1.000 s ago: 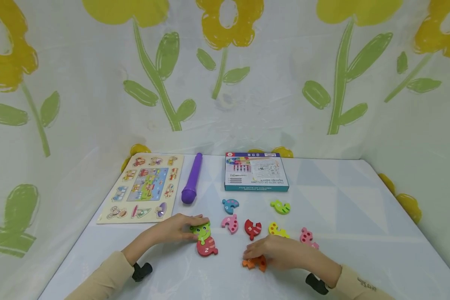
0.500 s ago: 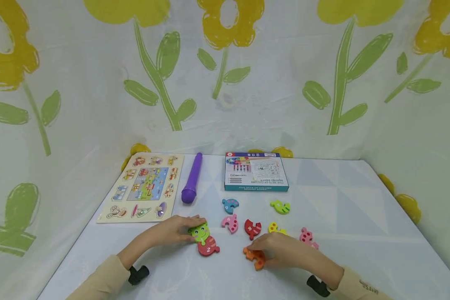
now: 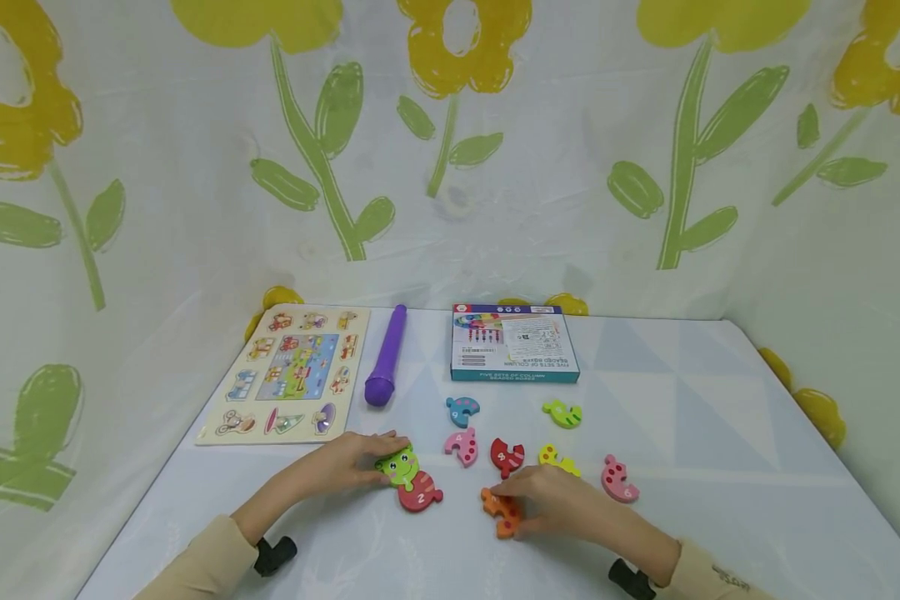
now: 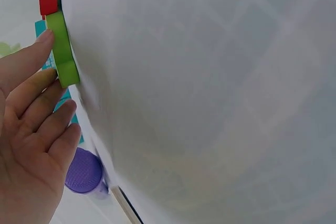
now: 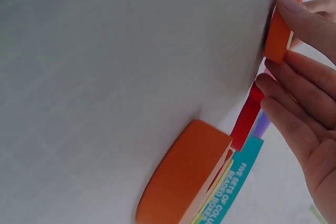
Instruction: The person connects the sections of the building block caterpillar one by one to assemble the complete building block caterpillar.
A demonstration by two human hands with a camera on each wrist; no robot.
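Observation:
My left hand (image 3: 341,461) holds a green caterpillar-head puzzle piece (image 3: 401,469) between thumb and fingers. Joined to its lower edge is a red piece (image 3: 420,492) numbered 2, flat on the table. The green piece's side (image 4: 62,51) shows against the thumb in the left wrist view. To the right, my right hand (image 3: 562,502) pinches an orange spotted puzzle piece (image 3: 504,515), its number partly hidden by the fingers. This orange piece (image 5: 281,30) appears edge-on in the right wrist view. A gap separates it from the red 2.
Loose pieces lie around: blue (image 3: 462,411), pink (image 3: 462,447), red (image 3: 507,457), yellow (image 3: 557,457), light green (image 3: 562,414) and a spotted pink one (image 3: 618,479) near my right wrist. Behind are a picture board (image 3: 228,404), purple microphone (image 3: 386,358) and flat box (image 3: 515,346).
The orange piece has turned in my right hand so its notch faces another way, shifting slightly left. My left hand has tilted the green head a little, with the red 2 turning along.

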